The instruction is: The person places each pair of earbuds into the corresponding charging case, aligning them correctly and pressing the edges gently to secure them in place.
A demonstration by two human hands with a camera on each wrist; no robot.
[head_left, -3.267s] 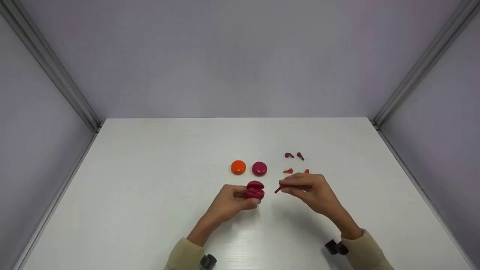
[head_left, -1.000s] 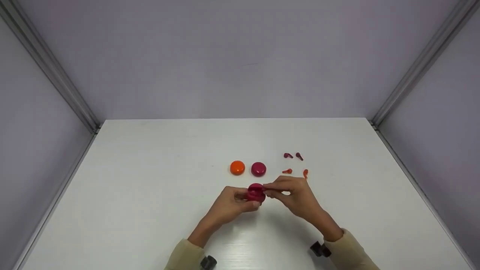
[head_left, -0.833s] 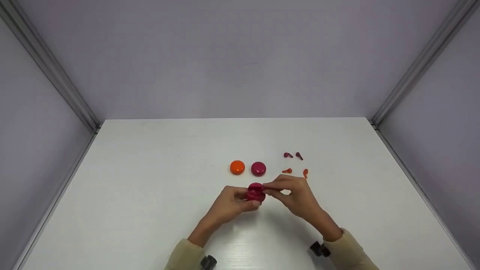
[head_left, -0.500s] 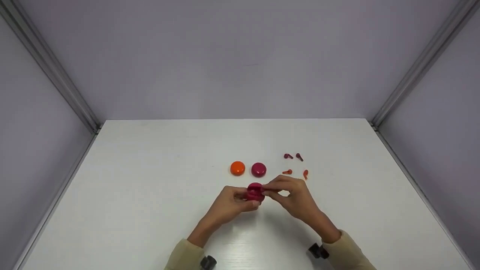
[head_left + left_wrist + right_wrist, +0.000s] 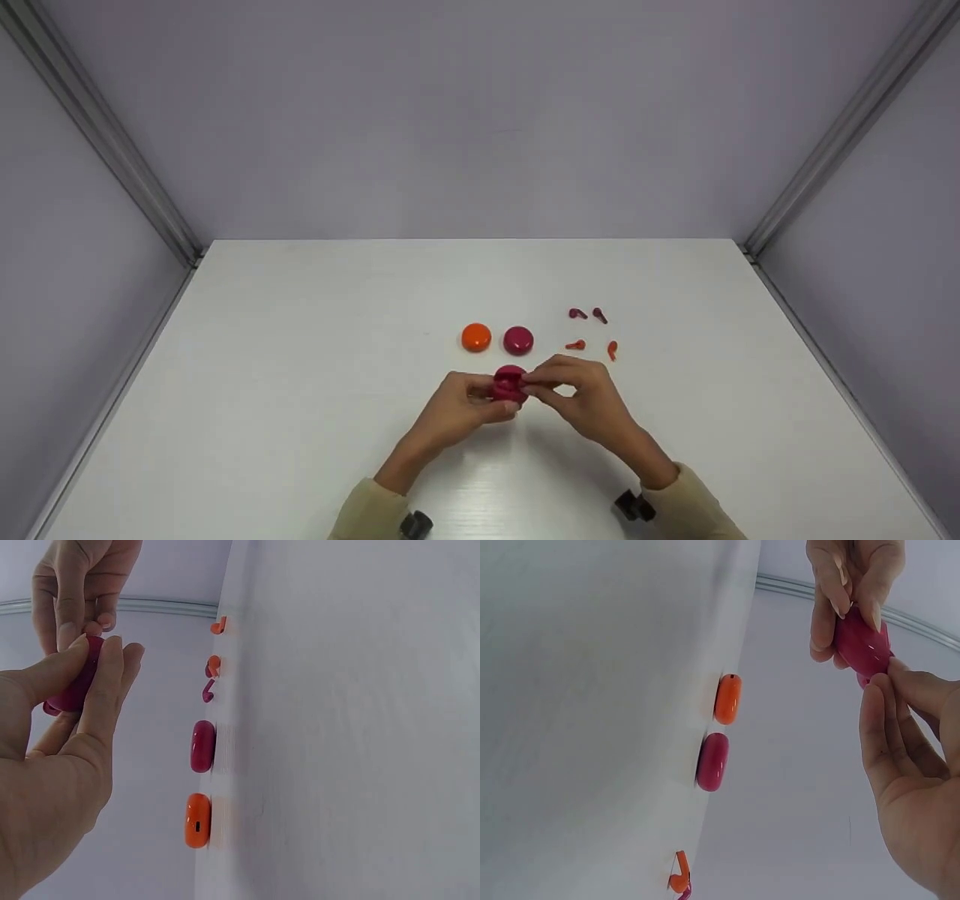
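The left hand [image 5: 459,409] curls its fingers and thumb round a magenta earbud case [image 5: 509,383], holding it just above the white table [image 5: 300,390] near the front middle. The right hand [image 5: 581,394] meets it from the other side, its thumb and fingertips pinching the case's upper part; whether the lid is fully down cannot be told. In the left wrist view the case [image 5: 75,679] sits between the fingers of both hands, and the right wrist view shows it [image 5: 862,641] the same way. Just beyond the hands, a second magenta case [image 5: 518,340] lies closed on the table, with an orange case [image 5: 476,337] just beside it on the left. To the right lie two orange earbuds [image 5: 592,347], and a little farther back two magenta earbuds [image 5: 587,314], all apart from the hands.
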